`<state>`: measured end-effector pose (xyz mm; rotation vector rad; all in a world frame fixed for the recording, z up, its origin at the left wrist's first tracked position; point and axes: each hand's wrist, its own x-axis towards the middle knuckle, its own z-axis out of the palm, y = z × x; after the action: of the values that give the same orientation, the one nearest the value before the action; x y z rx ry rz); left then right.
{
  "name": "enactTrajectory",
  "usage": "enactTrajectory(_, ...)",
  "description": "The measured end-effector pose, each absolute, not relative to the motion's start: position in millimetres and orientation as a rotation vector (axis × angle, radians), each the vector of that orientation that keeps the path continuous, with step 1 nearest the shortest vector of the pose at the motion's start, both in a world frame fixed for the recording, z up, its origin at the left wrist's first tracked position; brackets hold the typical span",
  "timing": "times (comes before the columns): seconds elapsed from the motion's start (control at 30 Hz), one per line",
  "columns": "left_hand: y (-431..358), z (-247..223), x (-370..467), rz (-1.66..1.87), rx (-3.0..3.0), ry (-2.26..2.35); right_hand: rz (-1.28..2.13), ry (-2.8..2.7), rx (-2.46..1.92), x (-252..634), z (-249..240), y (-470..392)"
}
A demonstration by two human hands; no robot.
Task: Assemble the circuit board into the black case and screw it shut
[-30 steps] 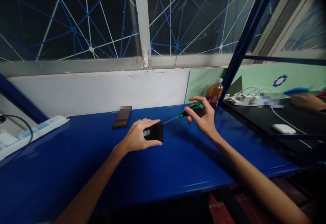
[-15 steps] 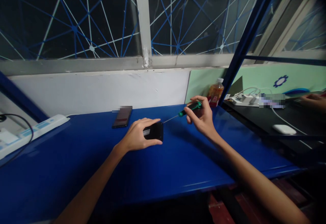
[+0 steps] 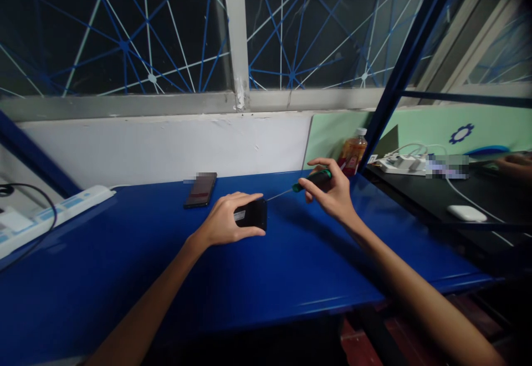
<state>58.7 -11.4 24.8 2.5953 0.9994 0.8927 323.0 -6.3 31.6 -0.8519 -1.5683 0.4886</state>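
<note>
My left hand point(image 3: 226, 219) grips a small flat black case point(image 3: 254, 214) with a pale label, thumb along its near edge and fingers along its far edge. The case's left part is hidden under the palm. In my right hand point(image 3: 330, 188) is a screwdriver point(image 3: 313, 181) with a black and green handle, held between thumb and fingers. Its thin shaft slants down to the left, and the tip is at the case's far right corner. Whether the tip sits in a screw is too small to tell.
A dark smartphone point(image 3: 200, 189) lies behind my left hand on the blue table point(image 3: 249, 277). At left is a white power strip point(image 3: 54, 216); a drink bottle point(image 3: 354, 152) stands at the back right. Beyond the blue post, another person's hand point(image 3: 515, 165) is over a black table point(image 3: 419, 188).
My right hand and the screwdriver handle have shifted slightly, with the handle turned a little. The tip stays at the same corner, and my left hand keeps its hold. The view moved slightly.
</note>
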Motion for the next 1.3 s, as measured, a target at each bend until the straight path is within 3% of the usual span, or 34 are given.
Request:
enactTrajectory(0.23, -10.8, 24.2, 58.9, 0.897, 2.606, 0.989, 0.635, -1.607, -0.746, 325.2, 34.2, -6.2)
enactTrajectory(0.47, -10.6, 23.6, 58.7, 0.885, 2.624, 0.98, 0.469, -1.569, -0.896, 325.4, 32.5, -8.0)
enactTrajectory(0.67, -10.6, 22.4, 57.1, 0.897, 2.621, 0.968, 0.688, -1.617, -0.708, 324.4, 34.3, -8.7)
enactTrajectory(0.87, -10.5, 22.7, 57.5, 0.902, 2.617, 0.967, 0.515, -1.562, -0.892, 324.6, 34.1, -9.4)
enactTrajectory(1.1, -11.5, 22.9, 58.2, 0.903, 2.617, 0.967, 0.663, -1.592, -0.754, 326.1, 37.1, -8.1)
enactTrajectory(1.3, -12.6, 25.2, 58.1, 0.919, 2.604, 0.949, 0.551, -1.562, -0.875, 327.5, 35.4, -9.0)
